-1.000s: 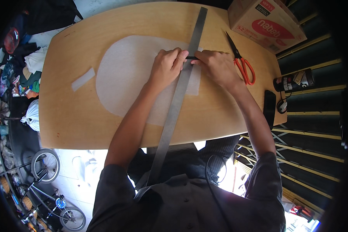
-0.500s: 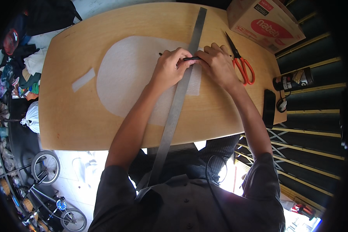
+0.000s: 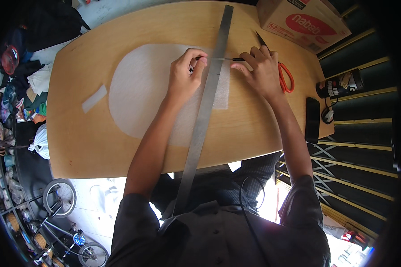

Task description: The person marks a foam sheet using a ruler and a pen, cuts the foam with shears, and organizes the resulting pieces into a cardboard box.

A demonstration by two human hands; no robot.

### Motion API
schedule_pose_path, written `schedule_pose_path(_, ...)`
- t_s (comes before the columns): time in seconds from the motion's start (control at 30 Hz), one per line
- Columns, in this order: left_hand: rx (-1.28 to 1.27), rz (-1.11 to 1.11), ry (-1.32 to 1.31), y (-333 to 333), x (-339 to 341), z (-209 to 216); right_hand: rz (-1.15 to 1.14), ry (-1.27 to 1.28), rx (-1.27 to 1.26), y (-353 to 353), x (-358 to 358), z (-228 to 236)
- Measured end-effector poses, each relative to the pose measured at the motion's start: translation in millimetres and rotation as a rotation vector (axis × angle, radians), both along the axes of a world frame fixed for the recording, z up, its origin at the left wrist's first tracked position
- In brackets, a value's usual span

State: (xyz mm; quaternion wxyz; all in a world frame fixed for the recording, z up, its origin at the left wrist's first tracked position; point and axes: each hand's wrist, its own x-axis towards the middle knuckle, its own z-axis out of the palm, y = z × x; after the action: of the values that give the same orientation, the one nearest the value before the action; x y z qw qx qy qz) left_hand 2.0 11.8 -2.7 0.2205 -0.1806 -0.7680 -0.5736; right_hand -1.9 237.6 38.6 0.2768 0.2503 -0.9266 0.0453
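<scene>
Both my hands are raised over the table around a slim black pen-like tool [image 3: 238, 59] with a thin shiny shaft stretching between them. My left hand [image 3: 187, 73] pinches one end between thumb and fingers, and a dark piece shows in its curl. My right hand [image 3: 260, 69] has its fingers bent over the black end, the thumb standing apart below. Beneath lies a white, felt-like sheet [image 3: 138, 93] with a rounded left side. A long metal ruler [image 3: 202, 109] crosses it at a slant, its near end against my body.
Orange-handled scissors [image 3: 286, 78] lie partly behind my right hand. A narrow white strip [image 3: 94, 99] rests at left on the wooden table [image 3: 71, 142]. A cardboard box [image 3: 285, 22], a dark can [image 3: 341, 83] and a black case [image 3: 313, 120] stand along the right side. A bicycle [image 3: 60, 227] is on the floor.
My hands have moved apart, the right one slightly rightward, the left a little left. A thin shiny shaft now shows between them where only a black body showed before.
</scene>
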Motion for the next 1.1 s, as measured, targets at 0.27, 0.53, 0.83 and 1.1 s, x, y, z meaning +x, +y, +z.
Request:
schedule_pose_path(0.27,0.068,0.176,0.031,-6,-8,-3,-0.092,-0.016,-0.173,29,-2,0)
schedule_pose_path(0.53,0.013,0.048,-0.018,-5,0,2,0.052,-0.326,-0.355,-11,10,41)
schedule_pose_path(0.83,-0.022,0.105,0.137,-2,-6,0,0.17,-0.427,-0.188,-28,22,33)
schedule_pose_path(1.1,0.182,0.403,-0.075,-21,-16,-10,0.023,-0.27,-0.074,-2,32,28)
